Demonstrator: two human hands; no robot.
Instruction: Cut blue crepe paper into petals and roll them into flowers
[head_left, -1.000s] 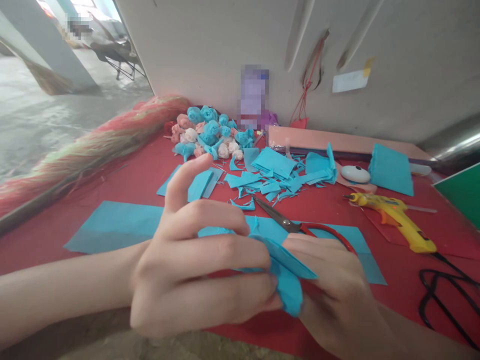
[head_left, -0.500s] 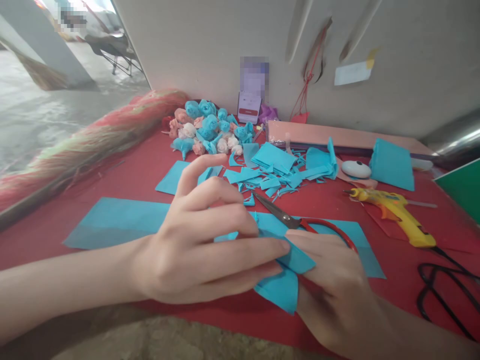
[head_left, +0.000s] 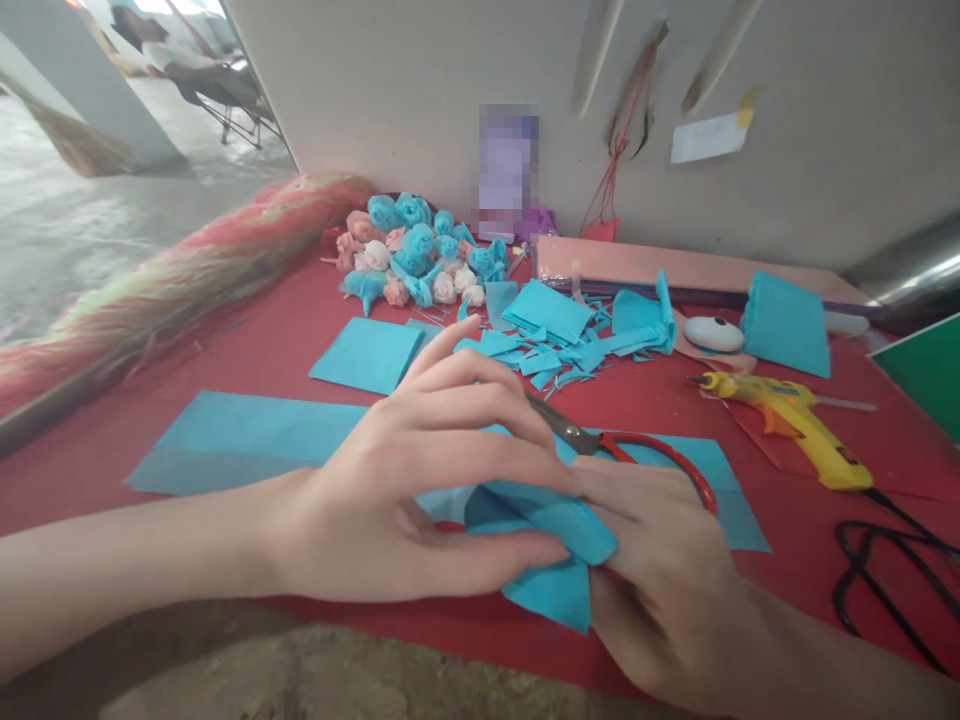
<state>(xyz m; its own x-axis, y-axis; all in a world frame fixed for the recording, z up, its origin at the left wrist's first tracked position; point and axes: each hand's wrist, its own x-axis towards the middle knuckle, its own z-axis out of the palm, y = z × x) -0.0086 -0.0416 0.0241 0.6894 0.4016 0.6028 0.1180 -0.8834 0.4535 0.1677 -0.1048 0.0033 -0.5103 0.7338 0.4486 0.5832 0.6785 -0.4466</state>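
A folded piece of blue paper (head_left: 555,590) is between my two hands near the table's front edge. My left hand (head_left: 420,470) has its thumb below the paper's curled upper flap and its fingers over it, pinching it. My right hand (head_left: 667,570) is curled round the paper's right end, with part of its grip hidden. Just behind my hands lie scissors with red handles (head_left: 667,455), their blades partly covered by my left fingers. Under them stretches a long blue paper strip (head_left: 255,440). A square blue stack (head_left: 367,355) sits behind my left hand.
Paper roses (head_left: 420,245) are heaped at the back left of the red table (head_left: 247,350). Blue scraps (head_left: 555,350) lie mid-table. At the right are a yellow glue gun (head_left: 802,420), its black cord and a white oval object (head_left: 714,335).
My left thumb and fingers have spread apart around the paper, and that hand has shifted slightly right and up. The paper's upper flap now curls over. My right hand has barely moved.
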